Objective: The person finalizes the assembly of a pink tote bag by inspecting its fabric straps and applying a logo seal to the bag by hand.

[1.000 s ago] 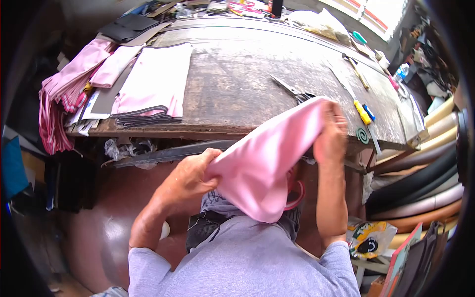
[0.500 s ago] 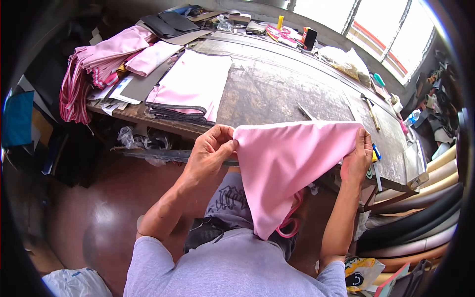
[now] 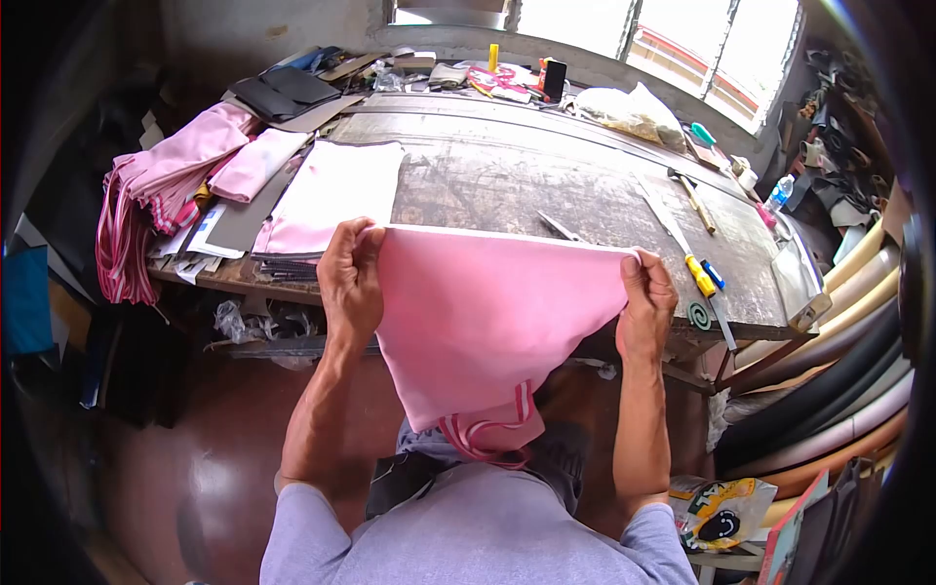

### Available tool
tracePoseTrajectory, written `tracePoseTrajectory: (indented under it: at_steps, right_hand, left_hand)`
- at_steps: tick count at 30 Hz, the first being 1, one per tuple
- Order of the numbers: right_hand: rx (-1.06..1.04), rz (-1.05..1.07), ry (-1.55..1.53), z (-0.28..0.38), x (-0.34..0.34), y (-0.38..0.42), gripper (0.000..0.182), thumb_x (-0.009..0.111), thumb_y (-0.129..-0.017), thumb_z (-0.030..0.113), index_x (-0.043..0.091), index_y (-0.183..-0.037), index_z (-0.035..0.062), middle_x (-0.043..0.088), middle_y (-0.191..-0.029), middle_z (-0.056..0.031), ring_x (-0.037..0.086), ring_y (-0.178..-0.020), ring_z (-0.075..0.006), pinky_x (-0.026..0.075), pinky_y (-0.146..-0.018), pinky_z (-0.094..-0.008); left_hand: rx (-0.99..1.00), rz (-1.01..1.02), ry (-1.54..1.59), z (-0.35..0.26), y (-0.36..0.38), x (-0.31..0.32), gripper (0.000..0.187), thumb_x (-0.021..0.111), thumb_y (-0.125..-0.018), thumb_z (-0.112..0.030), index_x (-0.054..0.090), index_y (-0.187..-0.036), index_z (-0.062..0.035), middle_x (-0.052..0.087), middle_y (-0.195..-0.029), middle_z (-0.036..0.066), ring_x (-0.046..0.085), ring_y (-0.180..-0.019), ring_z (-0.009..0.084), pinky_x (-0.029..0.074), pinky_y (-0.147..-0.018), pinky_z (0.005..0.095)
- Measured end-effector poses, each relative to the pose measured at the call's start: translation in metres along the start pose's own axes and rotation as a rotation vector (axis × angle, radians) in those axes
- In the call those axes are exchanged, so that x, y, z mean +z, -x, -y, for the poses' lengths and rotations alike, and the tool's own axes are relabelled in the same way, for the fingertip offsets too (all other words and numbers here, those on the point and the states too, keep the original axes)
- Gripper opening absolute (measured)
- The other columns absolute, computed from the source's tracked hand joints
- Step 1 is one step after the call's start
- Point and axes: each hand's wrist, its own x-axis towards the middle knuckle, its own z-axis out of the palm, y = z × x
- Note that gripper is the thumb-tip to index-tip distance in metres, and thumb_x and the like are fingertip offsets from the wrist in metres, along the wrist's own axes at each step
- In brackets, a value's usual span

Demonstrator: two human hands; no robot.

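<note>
A piece of pink fabric (image 3: 487, 312) with a white top edge hangs between my two hands in front of the table. My left hand (image 3: 352, 278) pinches its upper left corner, and my right hand (image 3: 645, 302) pinches the upper right corner. The top edge is stretched nearly straight. Below, the cloth narrows toward my lap, where a pink strap with white stripes (image 3: 487, 429) shows at its lower end. Just beyond the top edge, a pointed metal tool (image 3: 560, 226) lies on the table, partly hidden by the cloth.
The worn wooden table (image 3: 468, 175) bears a stack of pink pieces with dark edging (image 3: 336, 185) and a pile of pink fabric with straps (image 3: 195, 161). At right lie a hammer (image 3: 694, 203), a yellow-handled tool (image 3: 700, 277) and a green coil (image 3: 698, 315). Material rolls (image 3: 829, 390) stand lower right.
Both hands have moved left in view with the pink fabric. Its top edge is now tauter, the cloth is spread flatter, and more of the striped strap shows below.
</note>
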Motion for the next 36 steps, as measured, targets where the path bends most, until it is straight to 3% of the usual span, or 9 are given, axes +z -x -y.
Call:
tracePoseTrajectory:
  at_steps: [7, 11, 14, 17, 20, 23, 30, 34, 36]
  right_hand:
    - [0.005, 0.264, 0.127, 0.041, -0.014, -0.008, 0.018, 0.068, -0.097, 0.017, 0.067, -0.109, 0.0038, 0.064, -0.095, 0.0036, 0.052, -0.092, -0.0035, 0.043, -0.084, -0.0210]
    - [-0.524, 0.558, 0.881, 0.067, -0.001, -0.014, 0.023, 0.073, -0.087, 0.014, 0.069, -0.108, 0.0048, 0.070, -0.095, -0.0065, 0.065, -0.093, -0.0198, 0.047, -0.092, -0.0341]
    - [-0.645, 0.671, 0.897, 0.073, 0.020, -0.009, 0.027, 0.075, -0.080, 0.007, 0.071, -0.107, 0.0034, 0.071, -0.095, -0.0106, 0.066, -0.092, -0.0281, 0.047, -0.093, -0.0410]
    - [-0.604, 0.761, 0.651, 0.061, 0.050, 0.004, 0.024, 0.072, -0.083, 0.009, 0.069, -0.105, 0.0009, 0.068, -0.091, -0.0100, 0.068, -0.080, -0.0259, 0.054, -0.075, -0.0361]
    - [-0.686, 0.737, 0.559, 0.080, 0.085, 0.027, 0.015, 0.063, -0.085, 0.010, 0.062, -0.097, 0.0014, 0.062, -0.086, -0.0096, 0.067, -0.081, -0.0247, 0.054, -0.067, -0.0376]
    - [-0.694, 0.804, 0.635, 0.093, 0.060, 0.027, 0.014, 0.063, -0.084, 0.011, 0.058, -0.094, 0.0025, 0.059, -0.085, -0.0089, 0.068, -0.080, -0.0239, 0.054, -0.065, -0.0358]
    - [-0.653, 0.652, 0.769, 0.094, -0.005, 0.043, 0.024, 0.080, -0.076, 0.013, 0.063, -0.089, 0.0019, 0.056, -0.071, -0.0040, 0.060, -0.061, -0.0195, 0.048, -0.054, -0.0329]
    - [-1.091, 0.373, 1.109, 0.144, -0.008, 0.021, 0.026, 0.082, -0.075, 0.016, 0.063, -0.086, 0.0010, 0.055, -0.069, -0.0042, 0.056, -0.057, -0.0188, 0.044, -0.050, -0.0322]
    - [-1.220, 0.246, 1.242, 0.143, -0.004, -0.029, 0.021, 0.079, -0.079, 0.011, 0.063, -0.089, 0.0006, 0.059, -0.073, -0.0066, 0.059, -0.061, -0.0226, 0.045, -0.052, -0.0339]
  left_hand:
    - [-0.141, 0.312, 0.292, -0.027, 0.000, -0.032, 0.015, 0.060, -0.102, -0.017, 0.060, -0.102, -0.0020, 0.054, -0.085, -0.004, 0.045, -0.076, 0.0028, 0.040, -0.066, 0.0197]
    - [0.074, 0.415, 0.209, -0.036, 0.004, -0.028, 0.011, 0.064, -0.097, -0.009, 0.059, -0.103, -0.0002, 0.057, -0.084, 0.003, 0.051, -0.075, 0.0090, 0.042, -0.067, 0.0232]
    - [0.192, 0.450, 0.216, -0.045, 0.008, -0.019, 0.012, 0.065, -0.095, -0.005, 0.059, -0.103, 0.0000, 0.059, -0.084, 0.006, 0.053, -0.075, 0.0131, 0.044, -0.067, 0.0254]
    - [0.328, 0.448, 0.140, -0.060, 0.011, -0.011, 0.014, 0.066, -0.092, -0.001, 0.058, -0.104, -0.0003, 0.060, -0.085, 0.011, 0.057, -0.071, 0.0193, 0.046, -0.063, 0.0299]
    - [0.466, 0.462, 0.036, -0.070, 0.024, -0.006, 0.022, 0.068, -0.087, 0.001, 0.057, -0.107, -0.0008, 0.060, -0.083, 0.015, 0.060, -0.066, 0.0259, 0.048, -0.057, 0.0358]
    - [0.754, 0.376, -0.201, -0.077, 0.025, -0.042, 0.028, 0.072, -0.084, -0.005, 0.058, -0.107, -0.0008, 0.056, -0.071, 0.009, 0.056, -0.056, 0.0228, 0.046, -0.048, 0.0345]
    - [0.806, 0.157, -0.164, -0.065, 0.018, -0.084, 0.032, 0.071, -0.091, -0.022, 0.058, -0.103, 0.0046, 0.055, -0.069, 0.010, 0.055, -0.054, 0.0216, 0.046, -0.046, 0.0330]
    - [0.753, 0.083, -0.094, -0.080, -0.011, -0.098, 0.038, 0.058, -0.100, -0.029, 0.061, -0.093, 0.0083, 0.056, -0.062, 0.013, 0.055, -0.053, 0.0210, 0.046, -0.046, 0.0319]
    - [0.856, -0.053, -0.400, -0.078, -0.060, -0.082, 0.024, 0.058, -0.096, -0.018, 0.061, -0.109, 0.0024, 0.061, -0.093, 0.015, 0.059, -0.084, 0.0254, 0.050, -0.069, 0.0362]
